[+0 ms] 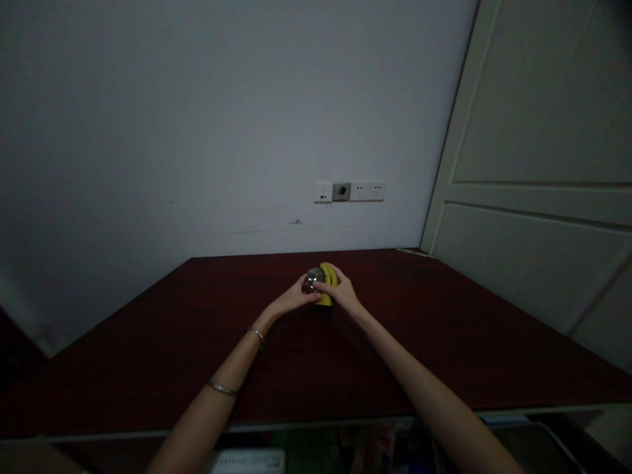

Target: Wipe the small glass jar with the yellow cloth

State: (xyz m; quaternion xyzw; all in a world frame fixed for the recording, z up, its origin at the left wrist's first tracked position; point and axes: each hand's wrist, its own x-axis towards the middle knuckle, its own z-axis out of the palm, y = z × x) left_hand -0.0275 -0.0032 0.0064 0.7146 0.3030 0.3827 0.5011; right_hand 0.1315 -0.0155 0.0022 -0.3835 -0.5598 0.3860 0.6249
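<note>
Both my arms reach out over a dark red-brown table (197, 329). My left hand (291, 301) is curled around a small shiny silver object (313, 280), too small to name. My right hand (342, 291) is wrapped over a yellow banana-like object (328, 282) that rests on the table. The two hands meet fingertip to fingertip at the table's middle. My left forearm wears two thin bracelets (222, 388).
A white wall stands behind the table with a row of wall sockets (349, 191). A pale panelled door (533, 184) is at the right. Below the table's near edge lie some dim, unclear items (249, 461).
</note>
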